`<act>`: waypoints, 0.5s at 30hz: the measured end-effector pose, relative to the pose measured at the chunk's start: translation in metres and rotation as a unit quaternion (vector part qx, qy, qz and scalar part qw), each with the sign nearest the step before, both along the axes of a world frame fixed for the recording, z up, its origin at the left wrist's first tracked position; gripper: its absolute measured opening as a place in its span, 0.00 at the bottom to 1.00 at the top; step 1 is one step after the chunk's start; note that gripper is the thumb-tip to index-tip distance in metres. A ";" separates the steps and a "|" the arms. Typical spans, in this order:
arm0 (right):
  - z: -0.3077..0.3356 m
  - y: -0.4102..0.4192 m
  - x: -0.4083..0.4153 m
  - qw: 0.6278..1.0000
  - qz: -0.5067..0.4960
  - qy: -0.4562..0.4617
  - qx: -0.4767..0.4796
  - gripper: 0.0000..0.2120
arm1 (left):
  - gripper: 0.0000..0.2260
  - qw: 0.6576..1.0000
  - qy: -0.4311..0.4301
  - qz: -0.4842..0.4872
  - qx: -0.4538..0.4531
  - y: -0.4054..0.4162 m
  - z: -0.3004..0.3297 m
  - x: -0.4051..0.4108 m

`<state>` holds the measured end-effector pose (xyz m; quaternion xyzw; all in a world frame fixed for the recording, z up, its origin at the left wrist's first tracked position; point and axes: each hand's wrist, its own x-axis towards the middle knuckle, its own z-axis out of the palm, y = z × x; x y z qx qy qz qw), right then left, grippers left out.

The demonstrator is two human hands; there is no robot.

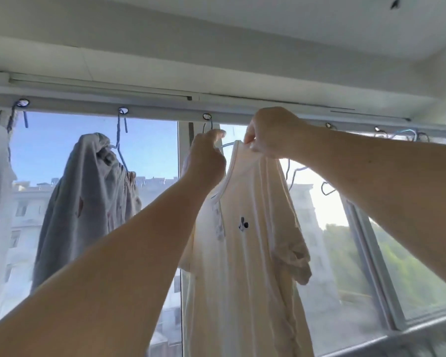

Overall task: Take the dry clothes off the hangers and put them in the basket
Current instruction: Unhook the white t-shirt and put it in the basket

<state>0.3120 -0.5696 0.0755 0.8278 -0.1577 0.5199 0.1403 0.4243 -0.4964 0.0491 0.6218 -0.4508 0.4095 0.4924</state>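
Overhead, the right hand [271, 135] pinched the cream T-shirt's [245, 253] collar while the left hand [207, 157] pinched its blue wire hanger [227, 145] under the window rail [165, 109], so easing the neckline sideways off one hanger arm seemed wisest, without stretching it.

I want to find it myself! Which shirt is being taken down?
Look along the rail above the window. Under it, right of the bunched grey garment, hangs a long cream shirt with both hands at its collar. Unlike the grey one, it has a tiny dark print on the chest.
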 end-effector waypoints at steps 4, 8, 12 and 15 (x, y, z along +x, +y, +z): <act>0.003 -0.015 0.002 0.998 -0.028 -0.060 -0.019 0.10 | 0.26 0.994 -0.078 0.039 0.063 -0.017 0.009 0.002; 0.000 -0.030 -0.002 0.992 -0.052 -0.109 -0.031 0.10 | 0.22 0.988 -0.117 0.067 0.067 -0.032 0.021 0.001; -0.006 -0.036 -0.005 0.991 -0.013 -0.128 0.022 0.10 | 0.18 0.982 -0.149 0.084 0.077 -0.039 0.026 -0.001; -0.011 -0.037 -0.013 0.977 0.029 -0.192 0.082 0.11 | 0.14 0.979 -0.155 0.101 0.082 -0.043 0.033 0.000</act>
